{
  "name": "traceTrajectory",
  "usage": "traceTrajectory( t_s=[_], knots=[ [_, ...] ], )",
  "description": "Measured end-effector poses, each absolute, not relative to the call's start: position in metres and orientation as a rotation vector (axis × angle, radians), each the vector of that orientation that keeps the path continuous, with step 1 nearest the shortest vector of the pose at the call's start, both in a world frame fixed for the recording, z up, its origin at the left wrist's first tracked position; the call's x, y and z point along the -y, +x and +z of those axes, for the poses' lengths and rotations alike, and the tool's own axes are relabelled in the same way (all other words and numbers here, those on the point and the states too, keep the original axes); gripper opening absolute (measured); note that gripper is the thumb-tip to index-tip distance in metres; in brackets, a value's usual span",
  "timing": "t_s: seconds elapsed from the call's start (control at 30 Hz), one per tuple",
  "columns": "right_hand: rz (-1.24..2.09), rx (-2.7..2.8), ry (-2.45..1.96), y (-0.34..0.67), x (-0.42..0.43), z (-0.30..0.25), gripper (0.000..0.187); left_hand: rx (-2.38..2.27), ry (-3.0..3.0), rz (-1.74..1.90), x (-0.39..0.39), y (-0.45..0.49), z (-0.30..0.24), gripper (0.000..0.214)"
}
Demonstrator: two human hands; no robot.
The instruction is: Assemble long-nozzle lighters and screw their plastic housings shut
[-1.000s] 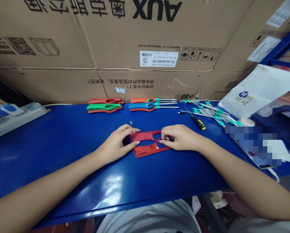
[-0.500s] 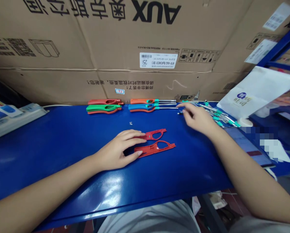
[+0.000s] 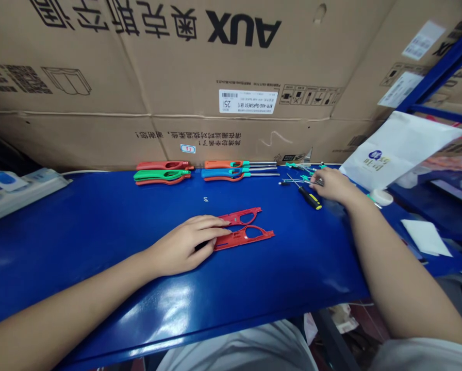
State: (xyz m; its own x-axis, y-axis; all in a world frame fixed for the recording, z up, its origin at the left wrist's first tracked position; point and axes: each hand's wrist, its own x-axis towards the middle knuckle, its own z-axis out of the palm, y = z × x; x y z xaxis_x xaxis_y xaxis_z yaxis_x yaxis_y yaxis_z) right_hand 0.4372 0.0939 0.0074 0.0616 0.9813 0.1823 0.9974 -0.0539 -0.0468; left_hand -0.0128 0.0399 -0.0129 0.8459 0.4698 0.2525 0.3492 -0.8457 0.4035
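Two red plastic lighter shell halves lie side by side, the far half [image 3: 243, 216] and the near half [image 3: 246, 235], hollow sides up. My left hand [image 3: 190, 242] rests on their left ends with fingers stretched out. At the back right, my right hand [image 3: 331, 184] reaches among loose lighter parts [image 3: 302, 167] with teal ends and thin wires. Its fingers are bent together at the tips; what they pinch is mostly hidden. A black and yellow screwdriver [image 3: 311, 199] lies just left of and nearer than that hand.
Red and green lighter handles [image 3: 163, 174] and several handles with metal tubes [image 3: 234, 170] line the back, against a large cardboard box [image 3: 177, 103]. A power strip [image 3: 30, 193] stands left. A white bag [image 3: 397, 149] and a roll of tape [image 3: 381, 197] are right.
My right hand has moved right, from beside the metal tubes into the loose parts, and the screwdriver now shows. My left hand stays on the red shell halves. The view has shifted slightly.
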Motion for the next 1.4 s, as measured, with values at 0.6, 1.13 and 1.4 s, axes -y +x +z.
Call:
traceTrajectory(
  t_s=[0.6, 1.13, 1.4],
  knots=[
    [-0.145, 1.438, -1.915, 0.408, -0.086, 0.024, 0.014, -0.603, 2.675, 0.491, -0.043, -0.015, -0.016, 0.043],
    [0.358, 2.002, -1.320, 0.326, -0.057, 0.020, 0.021, -0.648, 2.758, 0.509, -0.045, -0.019, -0.009, 0.047],
    [0.283, 2.401, -1.202, 0.301, -0.037, 0.018, 0.018, -0.668, 2.708, 0.740, -0.047, -0.021, -0.011, 0.040]
  ],
)
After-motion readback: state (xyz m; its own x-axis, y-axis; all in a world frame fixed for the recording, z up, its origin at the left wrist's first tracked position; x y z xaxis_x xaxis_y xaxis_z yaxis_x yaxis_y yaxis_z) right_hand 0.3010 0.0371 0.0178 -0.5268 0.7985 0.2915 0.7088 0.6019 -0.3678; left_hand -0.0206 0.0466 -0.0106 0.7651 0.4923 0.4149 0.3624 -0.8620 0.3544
